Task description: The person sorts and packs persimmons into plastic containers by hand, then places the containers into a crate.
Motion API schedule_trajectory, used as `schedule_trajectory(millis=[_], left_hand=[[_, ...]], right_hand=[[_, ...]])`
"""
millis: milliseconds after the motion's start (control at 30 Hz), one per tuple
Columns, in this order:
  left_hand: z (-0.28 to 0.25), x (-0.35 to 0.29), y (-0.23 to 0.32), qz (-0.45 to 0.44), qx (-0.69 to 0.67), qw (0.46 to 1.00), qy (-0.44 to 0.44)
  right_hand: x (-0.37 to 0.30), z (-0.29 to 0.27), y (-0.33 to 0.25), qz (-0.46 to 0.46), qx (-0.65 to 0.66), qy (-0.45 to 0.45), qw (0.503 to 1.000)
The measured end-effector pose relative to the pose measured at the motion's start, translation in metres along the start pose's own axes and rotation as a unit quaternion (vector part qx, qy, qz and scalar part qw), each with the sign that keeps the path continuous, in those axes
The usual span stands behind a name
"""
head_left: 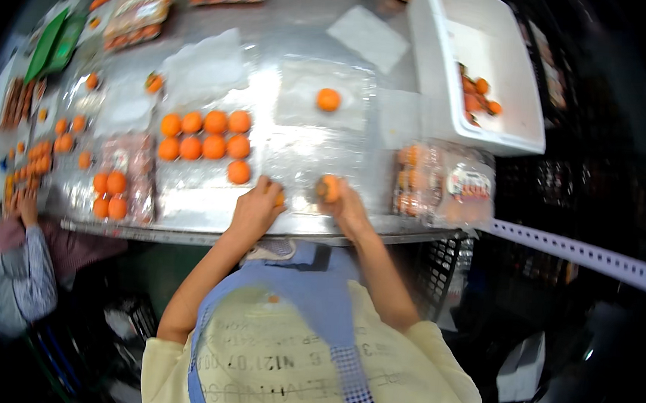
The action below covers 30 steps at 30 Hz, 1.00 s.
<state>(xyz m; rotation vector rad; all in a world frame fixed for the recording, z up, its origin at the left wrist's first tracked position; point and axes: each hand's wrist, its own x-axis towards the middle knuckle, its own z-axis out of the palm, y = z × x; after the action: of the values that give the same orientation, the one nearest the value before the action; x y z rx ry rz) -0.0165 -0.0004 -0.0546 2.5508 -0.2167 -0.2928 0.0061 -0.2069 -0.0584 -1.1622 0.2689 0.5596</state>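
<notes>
At the near edge of the metal table, my left hand [257,210] is closed around a persimmon [280,198], mostly hidden by the fingers. To its right, my right hand [353,217] grips another persimmon [329,188], its brownish leafy top turned to the left. Just beyond my left hand lies a single persimmon [239,171]. Behind that one, several persimmons [203,135] sit in two neat rows on clear plastic. Farther back, a lone persimmon [328,99] rests on a clear sheet or tray.
A white box [431,67] holding several persimmons stands at the back right. Nearer are filled clear packs [444,186]. Left of me lie a group of persimmons [110,195] and a green tray [57,44]. A co-worker [23,263] stands at the far left.
</notes>
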Motion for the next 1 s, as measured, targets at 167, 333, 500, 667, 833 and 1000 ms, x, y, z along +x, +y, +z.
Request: schedule_trajectory(millis=[167,333,500,667,833,1000], left_hand=[[-0.004,-0.003,0.004,0.054,-0.016,0.998,0.042],[-0.029,0.014,0.047,0.065,-0.03,0.992,0.108],[-0.025,0.049,0.124,0.278,-0.099,0.951,0.093],[0.014,0.073,0.205,0.412,-0.037,0.909,0.046],[0.054,0.081,0.255,0.451,0.067,0.889,0.04],[0.069,0.089,0.267,0.436,0.118,0.891,0.049]], right_hand=[[-0.008,-0.008,0.0,-0.009,0.042,-0.043,0.998],[-0.038,-0.028,-0.001,-0.023,0.074,0.029,0.997],[-0.074,-0.054,0.005,-0.043,0.035,0.086,0.995],[-0.108,-0.086,0.017,-0.108,0.041,0.136,0.984],[-0.134,-0.122,0.01,-0.118,0.157,0.192,0.962],[-0.144,-0.149,0.0,-0.174,0.275,0.156,0.932]])
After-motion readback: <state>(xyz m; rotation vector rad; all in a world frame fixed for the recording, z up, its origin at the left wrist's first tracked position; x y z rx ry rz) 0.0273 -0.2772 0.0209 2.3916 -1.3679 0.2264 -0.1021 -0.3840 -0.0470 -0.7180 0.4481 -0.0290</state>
